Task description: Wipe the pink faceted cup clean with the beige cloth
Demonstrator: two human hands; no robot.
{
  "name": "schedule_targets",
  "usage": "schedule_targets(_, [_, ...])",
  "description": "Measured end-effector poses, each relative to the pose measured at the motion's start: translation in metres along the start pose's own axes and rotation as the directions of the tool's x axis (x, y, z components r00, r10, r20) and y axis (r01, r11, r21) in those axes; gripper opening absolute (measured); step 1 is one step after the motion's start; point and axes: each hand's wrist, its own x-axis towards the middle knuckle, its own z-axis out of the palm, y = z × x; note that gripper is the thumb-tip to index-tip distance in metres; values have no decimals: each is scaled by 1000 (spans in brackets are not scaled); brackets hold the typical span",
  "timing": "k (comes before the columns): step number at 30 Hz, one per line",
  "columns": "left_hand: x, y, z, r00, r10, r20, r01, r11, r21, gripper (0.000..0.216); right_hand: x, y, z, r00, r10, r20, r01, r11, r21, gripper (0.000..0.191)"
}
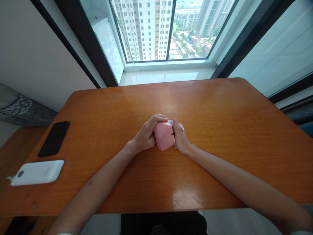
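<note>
A small pink blocky object [164, 135] with angled faces is held between my hands over the middle of the wooden table [220, 107]. My left hand [149, 132] is wrapped around its left side, with the fingers over the top. Against its right side, my right hand [180, 137] is closed on a white part [182, 127], thumb on top. A small dark spot shows between the pink side and the right hand. What kind of object this is, and whether the white part is joined to the pink one, I cannot tell.
To the left lies a black phone [54, 138], with a white rounded device [37, 172] in front of it. Beyond the far table edge is a window [168, 32] with dark frames. A patterned fabric item [26, 107] is by the left wall.
</note>
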Motion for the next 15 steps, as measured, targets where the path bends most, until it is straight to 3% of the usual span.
schedule_targets(9, [-2, 0, -2, 986, -164, 24, 165, 983, -82, 34, 0, 3, -1, 1000, -13, -13, 13, 1000, 6, 75])
schedule_targets(15, [2, 1, -5, 939, -340, 56, 345, 926, -152, 22, -1, 5, -1, 999, -29, 14, 28, 999, 23, 73])
